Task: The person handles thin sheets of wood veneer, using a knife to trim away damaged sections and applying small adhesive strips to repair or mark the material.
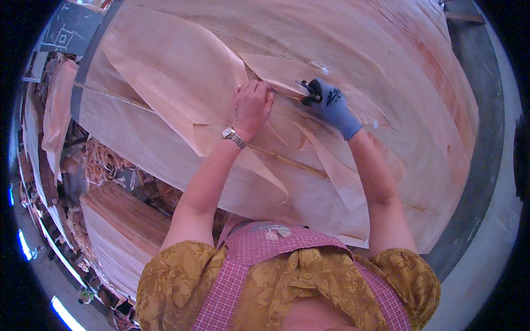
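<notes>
Pale wood veneer sheets point(165, 66) lie in a broad stack before me, with torn, lifted pieces in the middle. My left hand point(252, 107), bare with a wristwatch point(234, 137), has its fingers bent over the edge of a loose veneer piece. To its right, my right hand point(331, 105) wears a grey-blue glove with dark fingertips. It is closed round a small black hand tool point(302, 86), whose exact kind is hard to make out. A narrow veneer strip point(287, 91) runs between both hands. Curled veneer flaps point(337, 171) hang below them.
Thin yellowish strips point(287, 160) cross the stack under the flaps. Small white tags point(319, 68) rest on the veneer. At the left are a heap of wood scraps point(102, 165) and another veneer stack point(118, 231). A dark grey border point(469, 204) edges the right side.
</notes>
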Demonstrator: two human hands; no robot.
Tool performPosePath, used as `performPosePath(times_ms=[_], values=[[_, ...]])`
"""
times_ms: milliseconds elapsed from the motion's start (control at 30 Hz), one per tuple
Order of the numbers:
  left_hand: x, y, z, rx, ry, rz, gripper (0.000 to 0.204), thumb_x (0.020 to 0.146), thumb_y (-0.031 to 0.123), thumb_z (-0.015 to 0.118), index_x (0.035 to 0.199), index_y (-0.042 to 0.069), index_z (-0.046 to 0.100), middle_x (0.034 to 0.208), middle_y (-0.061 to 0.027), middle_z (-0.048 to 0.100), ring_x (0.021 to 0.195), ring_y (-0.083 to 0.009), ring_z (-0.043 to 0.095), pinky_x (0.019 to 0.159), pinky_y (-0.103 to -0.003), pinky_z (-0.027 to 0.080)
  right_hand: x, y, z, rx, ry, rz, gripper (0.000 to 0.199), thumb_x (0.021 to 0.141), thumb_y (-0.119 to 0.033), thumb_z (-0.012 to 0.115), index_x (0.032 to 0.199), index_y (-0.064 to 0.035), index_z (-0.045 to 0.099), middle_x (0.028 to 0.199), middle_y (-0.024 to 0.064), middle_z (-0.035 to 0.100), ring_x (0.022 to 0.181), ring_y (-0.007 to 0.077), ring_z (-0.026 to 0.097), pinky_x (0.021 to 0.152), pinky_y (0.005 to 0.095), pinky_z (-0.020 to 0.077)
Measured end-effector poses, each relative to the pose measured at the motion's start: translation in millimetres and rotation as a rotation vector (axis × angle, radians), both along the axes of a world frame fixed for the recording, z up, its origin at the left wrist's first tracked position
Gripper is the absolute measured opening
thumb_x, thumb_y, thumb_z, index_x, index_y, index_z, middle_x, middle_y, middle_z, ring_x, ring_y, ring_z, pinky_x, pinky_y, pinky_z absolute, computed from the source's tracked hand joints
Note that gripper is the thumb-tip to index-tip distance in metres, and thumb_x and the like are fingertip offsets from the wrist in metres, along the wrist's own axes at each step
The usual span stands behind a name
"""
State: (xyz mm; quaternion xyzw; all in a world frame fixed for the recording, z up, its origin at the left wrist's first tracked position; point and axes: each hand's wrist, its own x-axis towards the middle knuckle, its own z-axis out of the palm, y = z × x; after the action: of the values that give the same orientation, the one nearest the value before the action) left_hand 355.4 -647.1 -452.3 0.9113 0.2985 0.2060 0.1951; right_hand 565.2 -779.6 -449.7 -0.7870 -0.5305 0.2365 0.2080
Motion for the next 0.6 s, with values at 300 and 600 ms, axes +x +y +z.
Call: performPosePath(times_ms=[300,600], values=[[11,2,17,0.023,0.071,-0.027,0.023,0.085,0.023,0.066,0.105,0.011,0.062,0.102,-0.0074,0.063,0.095,-0.0246,0.060,0.085,-0.039,0.043,46,-9,3,0.269,0.670,-0.301,0.033,0.076,-0.017,0.083,0.101,-0.0052,0.065,0.085,-0.0040,0.062,0.078,0.0079,0.053,0.072,0.0255,0.0467],[99,-10,6,-1.405,-0.425,0.053,0.083,0.083,0.044,0.075,0.143,0.007,0.032,0.118,-0.0100,0.060,0.100,-0.0193,0.063,0.083,-0.035,0.053,66,-20,16,0.212,0.821,-0.417,0.032,0.082,-0.015,0.077,0.111,-0.0061,0.066,0.084,-0.0041,0.065,0.059,0.0024,0.046,0.051,0.0191,0.0343]])
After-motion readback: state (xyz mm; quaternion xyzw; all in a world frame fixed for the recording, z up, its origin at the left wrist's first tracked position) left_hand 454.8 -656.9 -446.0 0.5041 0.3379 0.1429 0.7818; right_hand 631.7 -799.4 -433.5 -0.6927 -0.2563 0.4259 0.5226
